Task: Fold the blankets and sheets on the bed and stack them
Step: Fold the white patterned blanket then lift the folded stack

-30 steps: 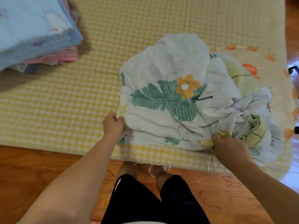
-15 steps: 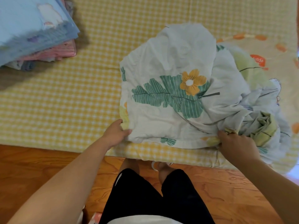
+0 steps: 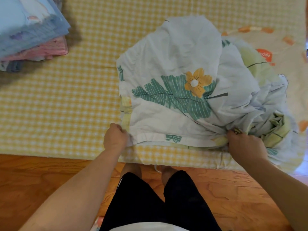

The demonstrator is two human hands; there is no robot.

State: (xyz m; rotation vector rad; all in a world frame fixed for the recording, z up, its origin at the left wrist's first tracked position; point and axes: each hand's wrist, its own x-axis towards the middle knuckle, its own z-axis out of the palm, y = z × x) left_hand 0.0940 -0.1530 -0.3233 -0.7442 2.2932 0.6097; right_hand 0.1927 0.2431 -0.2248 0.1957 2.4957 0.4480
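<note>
Crumpled sheet on bed, right of centre, near front edge. Folded stack far left, well apart. Left hand, right hand at sheet's near corners.

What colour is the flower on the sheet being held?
Orange-yellow with a white centre, on the flower, in the head view.

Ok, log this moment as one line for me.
step: folding floral sheet | left hand: grips near-left edge | right hand: grips near-right bunched edge | folded stack: far left of bed
</note>
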